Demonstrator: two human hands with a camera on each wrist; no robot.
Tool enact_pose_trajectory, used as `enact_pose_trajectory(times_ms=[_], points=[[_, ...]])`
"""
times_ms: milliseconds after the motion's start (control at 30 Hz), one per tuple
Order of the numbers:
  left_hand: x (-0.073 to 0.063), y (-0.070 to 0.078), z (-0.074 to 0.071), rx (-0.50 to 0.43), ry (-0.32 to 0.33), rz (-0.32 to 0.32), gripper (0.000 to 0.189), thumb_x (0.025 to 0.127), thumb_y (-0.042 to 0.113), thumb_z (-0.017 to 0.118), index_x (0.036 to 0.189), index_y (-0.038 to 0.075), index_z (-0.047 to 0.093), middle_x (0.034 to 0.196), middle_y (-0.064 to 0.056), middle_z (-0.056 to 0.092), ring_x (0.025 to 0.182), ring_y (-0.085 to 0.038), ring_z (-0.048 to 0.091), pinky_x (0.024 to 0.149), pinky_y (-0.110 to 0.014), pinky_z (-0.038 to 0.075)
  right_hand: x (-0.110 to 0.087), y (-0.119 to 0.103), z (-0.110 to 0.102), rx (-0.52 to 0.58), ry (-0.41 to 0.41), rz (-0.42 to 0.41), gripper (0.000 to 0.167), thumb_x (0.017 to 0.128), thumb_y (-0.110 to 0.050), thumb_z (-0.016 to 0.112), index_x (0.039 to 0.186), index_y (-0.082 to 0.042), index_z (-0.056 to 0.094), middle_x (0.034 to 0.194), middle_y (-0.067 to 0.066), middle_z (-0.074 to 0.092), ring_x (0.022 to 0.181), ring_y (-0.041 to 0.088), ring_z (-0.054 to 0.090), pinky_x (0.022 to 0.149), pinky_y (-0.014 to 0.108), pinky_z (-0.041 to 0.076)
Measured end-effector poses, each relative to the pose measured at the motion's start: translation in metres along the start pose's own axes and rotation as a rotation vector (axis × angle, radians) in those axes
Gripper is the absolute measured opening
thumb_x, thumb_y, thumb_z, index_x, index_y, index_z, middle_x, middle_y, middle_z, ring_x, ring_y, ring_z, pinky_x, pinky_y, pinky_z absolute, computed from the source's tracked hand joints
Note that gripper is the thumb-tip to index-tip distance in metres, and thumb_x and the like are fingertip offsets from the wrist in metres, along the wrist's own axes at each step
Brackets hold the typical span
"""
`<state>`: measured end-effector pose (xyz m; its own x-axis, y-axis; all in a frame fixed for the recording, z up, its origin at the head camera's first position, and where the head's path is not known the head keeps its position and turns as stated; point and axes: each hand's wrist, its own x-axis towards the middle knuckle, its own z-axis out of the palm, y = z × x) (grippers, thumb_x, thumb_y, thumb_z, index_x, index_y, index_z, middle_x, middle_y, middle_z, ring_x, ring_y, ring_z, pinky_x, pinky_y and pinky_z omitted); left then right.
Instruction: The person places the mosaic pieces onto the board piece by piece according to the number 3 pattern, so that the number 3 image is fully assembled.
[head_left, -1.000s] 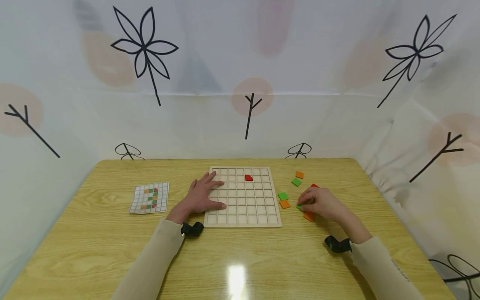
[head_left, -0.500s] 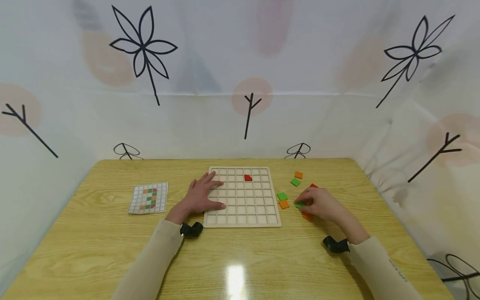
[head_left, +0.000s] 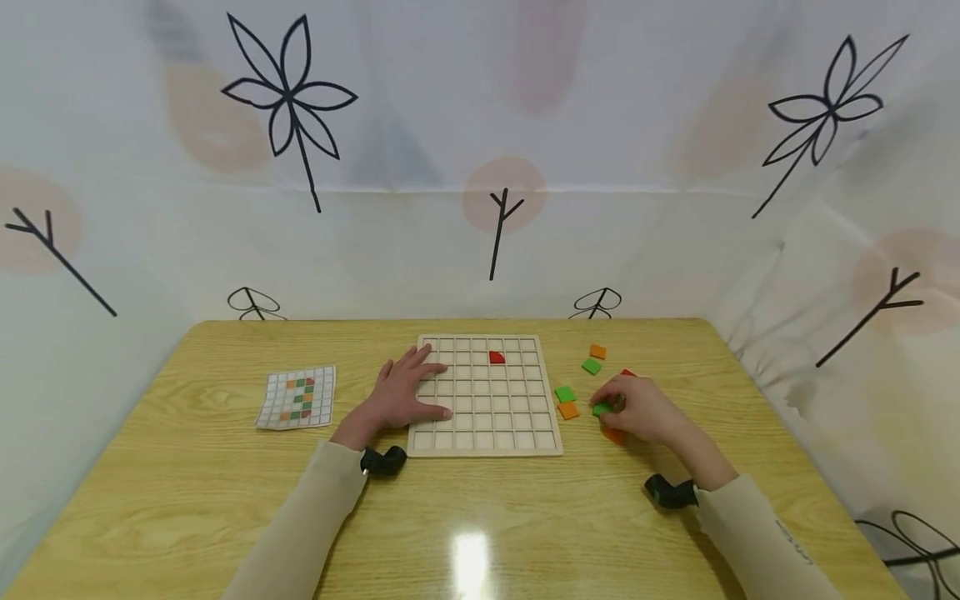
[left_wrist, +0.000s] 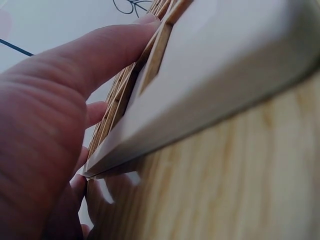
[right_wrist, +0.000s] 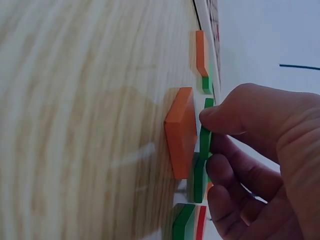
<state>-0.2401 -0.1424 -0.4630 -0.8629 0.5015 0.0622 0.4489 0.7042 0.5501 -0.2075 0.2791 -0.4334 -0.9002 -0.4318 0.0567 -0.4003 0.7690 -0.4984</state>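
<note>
Right hand [head_left: 636, 407] pinches 1 green tile [right_wrist: 206, 137] between thumb and fingers, just beside an orange tile [right_wrist: 181, 132], right of the grid board [head_left: 487, 422]. Left hand [head_left: 397, 393] rests spread on it. Seemingly a picking-up step; lifting calls for a firm grip.

the head view faces forward and down over the table [head_left: 187, 508] from well back. both wrist views sit low, close and tilted; with the head view the left shares the board [head_left: 501, 403], the right the tiles [right_wrist: 181, 134].
</note>
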Motion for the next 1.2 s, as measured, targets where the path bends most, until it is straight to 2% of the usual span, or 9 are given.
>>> enact_pose_trajectory(times_ms=[133,300,433,600,767,1033,1200], points=[[-0.001,0.000,-0.001,-0.002,-0.005,0.000,0.076,0.084,0.049,0.077,0.147,0.015,0.051,0.165,-0.014,0.015,0.151,-0.036,0.007,0.114,-0.064,0.002,0.002,0.000,0.001,0.014,0.007,0.015,0.020,0.082,-0.007,0.078,0.102,-0.009,0.076,0.099,0.002,0.067,0.083,0.016,0.057,0.072,0.034,0.050],[0.000,0.000,0.000,0.012,-0.005,-0.006,0.076,0.084,0.051,0.076,0.147,0.016,0.050,0.165,-0.013,0.016,0.151,-0.035,0.008,0.114,-0.064,0.003,0.006,-0.001,0.001,0.081,0.015,0.042,0.024,0.084,-0.005,0.074,0.108,-0.007,0.074,0.106,0.005,0.068,0.088,0.018,0.060,0.075,0.036,0.052],[0.001,0.001,-0.001,0.009,-0.004,-0.006,0.076,0.084,0.050,0.076,0.147,0.015,0.050,0.165,-0.014,0.016,0.151,-0.036,0.008,0.114,-0.065,0.003,0.010,-0.004,0.002,0.125,0.030,0.028,0.024,0.087,-0.001,0.071,0.111,-0.004,0.073,0.110,0.009,0.067,0.093,0.023,0.063,0.079,0.040,0.055],[0.002,0.002,-0.002,0.013,-0.011,-0.007,0.076,0.084,0.050,0.076,0.147,0.016,0.050,0.165,-0.013,0.015,0.151,-0.035,0.007,0.114,-0.064,0.003,0.018,-0.010,0.005,0.153,0.046,0.012,0.023,0.090,-0.001,0.067,0.112,-0.002,0.073,0.113,0.011,0.067,0.099,0.028,0.065,0.081,0.039,0.056],[0.003,0.002,-0.001,0.027,-0.015,-0.006,0.076,0.084,0.052,0.076,0.147,0.017,0.050,0.165,-0.013,0.015,0.151,-0.035,0.007,0.115,-0.064,0.004,0.029,-0.017,0.010,0.187,0.068,-0.004,0.022,0.091,-0.001,0.067,0.112,-0.001,0.072,0.111,0.009,0.067,0.099,0.028,0.065,0.082,0.039,0.056],[0.004,0.003,0.000,0.015,-0.020,-0.015,0.076,0.084,0.051,0.076,0.147,0.017,0.050,0.165,-0.012,0.014,0.152,-0.035,0.002,0.115,-0.064,0.002,0.045,-0.026,0.020,0.194,0.089,-0.012,0.021,0.090,-0.001,0.067,0.110,-0.002,0.073,0.111,0.009,0.066,0.097,0.026,0.065,0.082,0.041,0.056],[0.002,0.001,-0.001,0.011,-0.016,-0.010,0.076,0.084,0.052,0.075,0.147,0.016,0.050,0.165,-0.013,0.014,0.151,-0.035,0.005,0.114,-0.065,0.003,0.058,-0.035,0.023,0.177,0.092,0.002,0.021,0.090,-0.005,0.069,0.111,-0.004,0.073,0.111,0.007,0.066,0.098,0.024,0.063,0.083,0.042,0.055]])
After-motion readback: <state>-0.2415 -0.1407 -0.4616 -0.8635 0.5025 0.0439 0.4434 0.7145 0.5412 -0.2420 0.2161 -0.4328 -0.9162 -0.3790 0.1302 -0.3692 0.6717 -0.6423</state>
